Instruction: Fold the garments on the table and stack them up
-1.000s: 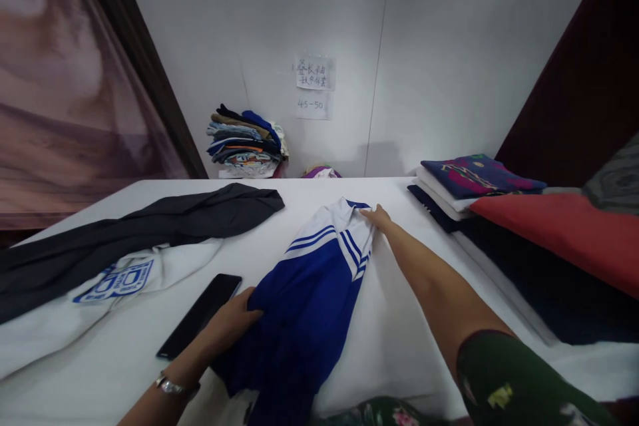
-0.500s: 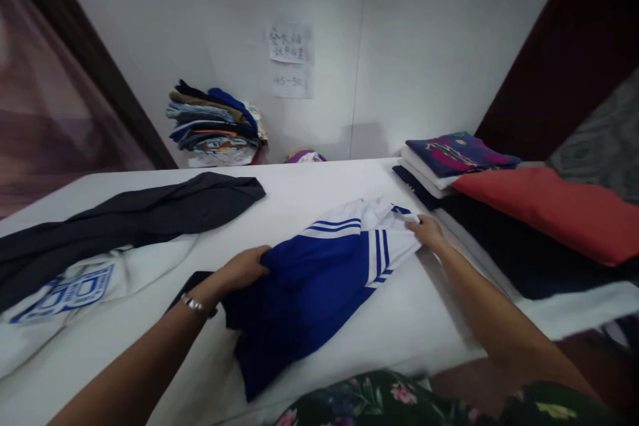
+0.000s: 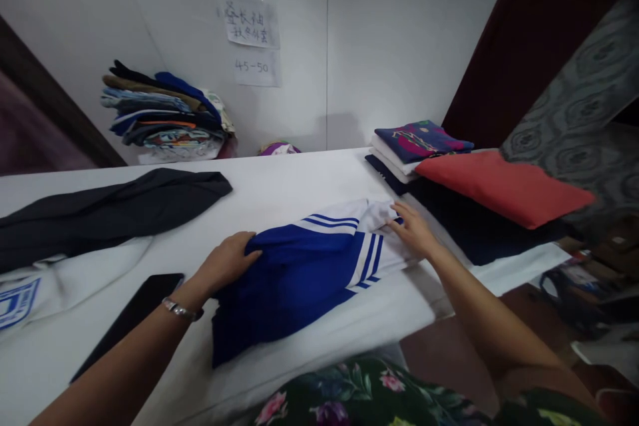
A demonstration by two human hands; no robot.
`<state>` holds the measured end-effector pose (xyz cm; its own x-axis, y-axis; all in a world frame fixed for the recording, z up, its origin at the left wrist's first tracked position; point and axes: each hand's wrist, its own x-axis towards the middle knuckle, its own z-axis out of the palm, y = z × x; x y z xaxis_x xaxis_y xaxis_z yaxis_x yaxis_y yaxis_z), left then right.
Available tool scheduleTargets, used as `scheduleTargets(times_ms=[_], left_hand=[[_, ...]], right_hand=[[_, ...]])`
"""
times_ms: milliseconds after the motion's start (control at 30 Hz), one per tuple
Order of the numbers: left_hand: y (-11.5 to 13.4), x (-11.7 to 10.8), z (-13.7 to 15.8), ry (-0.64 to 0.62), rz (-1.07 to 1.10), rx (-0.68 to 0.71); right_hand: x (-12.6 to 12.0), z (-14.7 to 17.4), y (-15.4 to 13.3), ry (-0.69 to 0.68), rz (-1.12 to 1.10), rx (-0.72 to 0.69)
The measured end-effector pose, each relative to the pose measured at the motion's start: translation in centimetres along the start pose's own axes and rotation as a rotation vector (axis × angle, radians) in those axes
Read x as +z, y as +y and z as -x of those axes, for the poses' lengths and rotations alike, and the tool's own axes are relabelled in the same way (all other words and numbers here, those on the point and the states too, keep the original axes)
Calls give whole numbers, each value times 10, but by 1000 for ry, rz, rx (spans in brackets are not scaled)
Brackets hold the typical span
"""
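Observation:
A folded blue-and-white jacket (image 3: pixel 294 273) with striped bands lies on the white table, its white end to the right. My left hand (image 3: pixel 232 261) rests at its blue left end, thumb held apart from the fingers. On the white end, my right hand (image 3: pixel 412 229) touches the fabric with its fingers spread. The undersides of both hands are hidden. Beside my left forearm lies a flat black rectangular object (image 3: pixel 132 313).
Dark grey clothing (image 3: pixel 114 206) and a white printed garment (image 3: pixel 100 273) lie on the left. A tall clothes pile (image 3: pixel 164 113) stands at the back left. Folded garments, including a red one (image 3: pixel 499 186), are stacked on the right. Handwritten paper signs (image 3: pixel 252 23) hang on the wall.
The jacket now lies flatter on the table. My fingers, earlier gripping it at both ends, have loosened and spread on it. The head view has turned to the right.

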<state>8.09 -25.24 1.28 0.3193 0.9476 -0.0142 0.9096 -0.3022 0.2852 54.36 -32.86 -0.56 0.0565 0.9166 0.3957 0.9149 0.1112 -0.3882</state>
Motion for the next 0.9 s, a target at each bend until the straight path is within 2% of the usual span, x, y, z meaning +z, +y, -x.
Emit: scheduleTargets(times_ms=[67,100,200,300,500,700,833,900], left_hand=[[2,2,11,8,-5,-42],[2,3,15,16,-10,-78],[-2,7,20,54,-18,-190],[-10,8,19,57,55,-220],[-17,-4,25,106,290,-339],[-11,-5,52,244,232,-374],[-9,2,72,307,287,-481],[-7,7,80,298,344,-530]], right_hand=[[19,-20,-13,-87,-3,-88],[29,-29,-17,-151,25,-87],[53,-43,-19,-368,169,50],[66,-43,-10,-460,279,130],[72,-35,4,-431,322,113],[79,-32,17,-304,286,90],[82,-28,25,-224,270,-9],[83,-28,28,-167,272,-89]])
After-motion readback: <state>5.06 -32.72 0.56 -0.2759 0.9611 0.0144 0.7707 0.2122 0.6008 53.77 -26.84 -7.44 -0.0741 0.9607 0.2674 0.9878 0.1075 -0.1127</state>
